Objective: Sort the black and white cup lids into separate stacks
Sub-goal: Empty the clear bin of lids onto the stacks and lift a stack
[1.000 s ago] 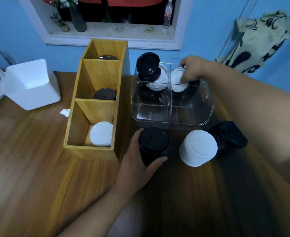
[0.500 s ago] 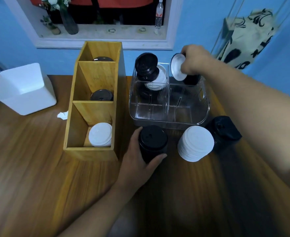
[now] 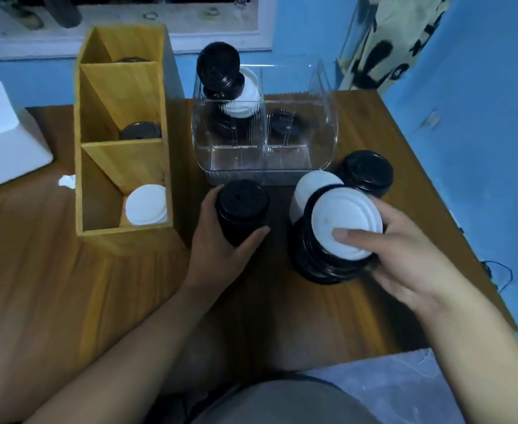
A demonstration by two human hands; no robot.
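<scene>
In the centre of the frame the left hand (image 3: 221, 243) wraps a black stack (image 3: 241, 206) of lids that stands on the table (image 3: 68, 286). Its thumb lies across the near right side and its fingers curl round the far left, clamped on the stack. The grip looks meant to steady the column so it can take more lids without toppling. To the right, the right hand (image 3: 404, 258) holds a mixed bundle (image 3: 322, 261) tilted toward the camera, with black lids underneath and one white lid (image 3: 343, 221) on its face. The thumb (image 3: 351, 235) presses flat on that white lid and the other fingers curl round the bundle's right edge, so the hand is closed on it. The tilt probably serves to show the colours and let the white one be lifted off. Just behind the bundle stands a white stack (image 3: 309, 185), the likely home for that lid, and further right is a second black stack (image 3: 369, 171). In the upper middle the clear organiser (image 3: 325, 133) holds unsorted lids (image 3: 245, 99), black ones leaning over white in its left compartment and a dark one in the right. At the left, the wooden box (image 3: 120, 96) has white lids (image 3: 146, 205) in its nearest compartment, and a dark lid shows in each of the two beyond
</scene>
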